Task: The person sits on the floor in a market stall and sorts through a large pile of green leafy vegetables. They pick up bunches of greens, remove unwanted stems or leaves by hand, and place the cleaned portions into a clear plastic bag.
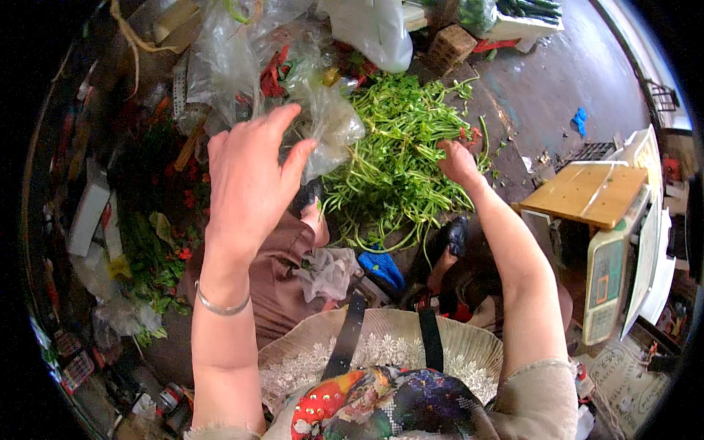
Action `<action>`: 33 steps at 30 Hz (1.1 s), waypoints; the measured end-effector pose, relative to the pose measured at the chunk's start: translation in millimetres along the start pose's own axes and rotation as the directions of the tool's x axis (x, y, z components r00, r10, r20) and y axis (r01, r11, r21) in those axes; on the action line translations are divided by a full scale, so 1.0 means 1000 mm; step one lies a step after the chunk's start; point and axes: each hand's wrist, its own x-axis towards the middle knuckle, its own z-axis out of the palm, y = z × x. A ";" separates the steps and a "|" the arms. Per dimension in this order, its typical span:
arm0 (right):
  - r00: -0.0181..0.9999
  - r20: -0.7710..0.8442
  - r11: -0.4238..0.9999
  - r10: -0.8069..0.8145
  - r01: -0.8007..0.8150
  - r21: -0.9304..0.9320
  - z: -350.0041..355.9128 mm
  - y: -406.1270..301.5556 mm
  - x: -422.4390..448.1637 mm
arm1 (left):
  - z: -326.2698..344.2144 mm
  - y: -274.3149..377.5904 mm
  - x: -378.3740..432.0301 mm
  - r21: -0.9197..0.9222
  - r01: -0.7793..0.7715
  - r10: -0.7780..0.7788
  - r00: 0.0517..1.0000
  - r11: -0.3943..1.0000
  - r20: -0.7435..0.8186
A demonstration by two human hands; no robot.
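Observation:
A large heap of leafy green stalks point(404, 159) lies on the ground in front of me, between my feet. My left hand point(247, 170) hovers to the left of the heap with thumb and fingers apart and nothing in it. Behind it are crumpled clear plastic bags point(333, 135). My right hand point(461, 164) is at the heap's right edge, fingertips bent toward the stalks. A red tie point(471, 135) lies just past those fingers. Whether the right fingers pinch a stalk or only touch the heap is hidden by the hand.
At right, a weighing scale point(605, 280) stands by a tan board point(586, 192). A brick point(451, 45) and a white foam box point(522, 27) of dark green vegetables are at the back. A blue mesh piece point(382, 269) lies near my lap. Leaves and litter point(159, 264) crowd the left.

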 end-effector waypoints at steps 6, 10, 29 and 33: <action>0.984 0.050 0.985 0.169 -0.167 -0.043 0.041 -0.003 0.005 | 0.002 0.008 -0.001 -0.009 -0.019 0.019 0.997 1.000 0.080; 0.948 0.132 0.952 0.291 -0.273 -0.140 0.073 -0.012 -0.002 | 0.006 0.012 0.001 -0.047 -0.022 0.027 0.993 0.999 0.115; 0.937 0.293 0.175 -0.192 -0.261 0.949 -0.215 -0.146 -0.098 | 0.022 0.052 0.006 -0.679 0.141 0.090 0.952 0.720 0.293; 0.966 0.142 0.190 -0.214 -0.101 0.977 -0.225 -0.183 -0.151 | 0.012 0.077 0.001 -0.866 0.392 0.298 0.826 0.310 0.480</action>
